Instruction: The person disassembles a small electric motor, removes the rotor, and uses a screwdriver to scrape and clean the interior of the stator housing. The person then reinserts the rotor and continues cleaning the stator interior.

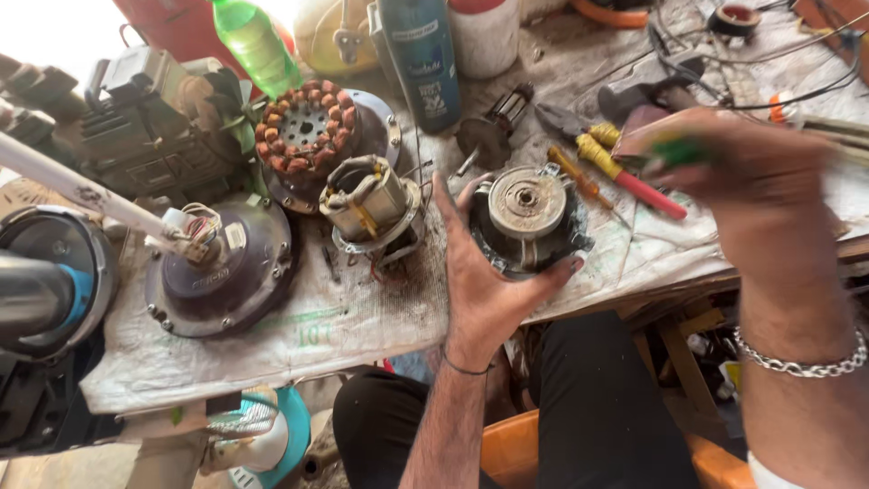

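My left hand point(480, 281) cups the near left side of a round grey motor unit point(527, 210) that rests on the cloth-covered bench; fingers wrap its rim. My right hand point(751, 181), blurred with motion, is raised to the right of the motor and is closed on a green-handled tool point(683, 152), only partly visible. A silver chain bracelet point(801, 362) sits on that wrist.
Around the motor lie a wound copper stator point(308, 127), a small motor core point(369, 201), a dark round fan housing point(226, 272) with a white rod, a red-and-yellow screwdriver point(634, 181), pliers point(566, 122), a blue spray can point(421, 54) and a green bottle point(256, 41).
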